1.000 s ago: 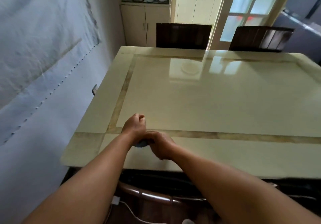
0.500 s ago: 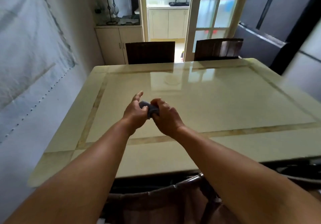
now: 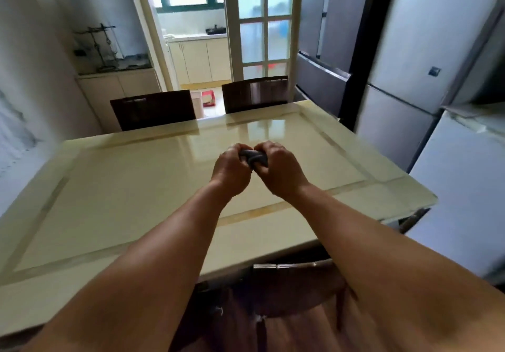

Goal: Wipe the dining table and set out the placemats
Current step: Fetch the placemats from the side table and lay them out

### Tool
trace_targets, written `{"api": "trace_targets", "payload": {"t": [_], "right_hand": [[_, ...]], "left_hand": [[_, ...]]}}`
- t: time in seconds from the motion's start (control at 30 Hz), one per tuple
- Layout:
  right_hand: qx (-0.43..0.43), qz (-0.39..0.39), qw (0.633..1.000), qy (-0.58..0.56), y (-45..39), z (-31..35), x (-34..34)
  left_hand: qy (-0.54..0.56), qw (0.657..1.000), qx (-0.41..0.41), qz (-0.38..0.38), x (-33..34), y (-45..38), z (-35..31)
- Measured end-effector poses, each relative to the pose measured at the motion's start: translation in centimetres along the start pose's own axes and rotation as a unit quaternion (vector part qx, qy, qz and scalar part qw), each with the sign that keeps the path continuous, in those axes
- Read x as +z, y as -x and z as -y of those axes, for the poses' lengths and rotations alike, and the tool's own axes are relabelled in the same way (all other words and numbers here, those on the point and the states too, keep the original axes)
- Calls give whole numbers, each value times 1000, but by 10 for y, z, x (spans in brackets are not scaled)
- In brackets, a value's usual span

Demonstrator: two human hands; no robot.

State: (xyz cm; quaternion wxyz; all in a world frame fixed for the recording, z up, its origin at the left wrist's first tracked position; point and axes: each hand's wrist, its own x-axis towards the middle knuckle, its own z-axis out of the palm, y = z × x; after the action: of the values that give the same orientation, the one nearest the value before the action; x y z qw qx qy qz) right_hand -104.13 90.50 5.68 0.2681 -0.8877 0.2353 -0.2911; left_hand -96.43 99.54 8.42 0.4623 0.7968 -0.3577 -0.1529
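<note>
A small dark grey cloth (image 3: 254, 157) is bunched up between both my hands, held in the air above the glossy cream dining table (image 3: 131, 187). My left hand (image 3: 232, 171) grips its left end and my right hand (image 3: 278, 171) grips its right end, fingers curled round it. Most of the cloth is hidden inside my fists. No placemats are in view.
Two dark wooden chairs (image 3: 155, 112) (image 3: 255, 93) stand at the table's far side, and another chair back (image 3: 292, 278) is tucked in at the near edge. A grey fridge (image 3: 404, 83) stands to the right, a cabinet (image 3: 114, 89) at the back left.
My hands have lifted the cloth off the near table edge and carried it up and out over the table. The view has swung to the right.
</note>
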Motion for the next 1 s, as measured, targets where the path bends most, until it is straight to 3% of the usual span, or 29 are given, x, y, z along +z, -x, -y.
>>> {"api": "trace_targets", "payload": {"t": [0.1,0.27,0.4,0.6,1.0], "right_hand": [[30,-5,999,34,12,-20,-31],[122,-100,986,47,55,-78,-116],[180,-129,972,79,96,-98,-164],[292,-206,923,142,191,-126,-246],[433,-315,818,208,383,-189,-401]], "left_hand": [[4,1000,23,1,26,-2,-20],[11,990,92,108,114,7,-77],[-19,972,145,186,167,19,-103],[4,915,269,300,257,76,-157],[-32,806,434,401,450,212,-274]]}}
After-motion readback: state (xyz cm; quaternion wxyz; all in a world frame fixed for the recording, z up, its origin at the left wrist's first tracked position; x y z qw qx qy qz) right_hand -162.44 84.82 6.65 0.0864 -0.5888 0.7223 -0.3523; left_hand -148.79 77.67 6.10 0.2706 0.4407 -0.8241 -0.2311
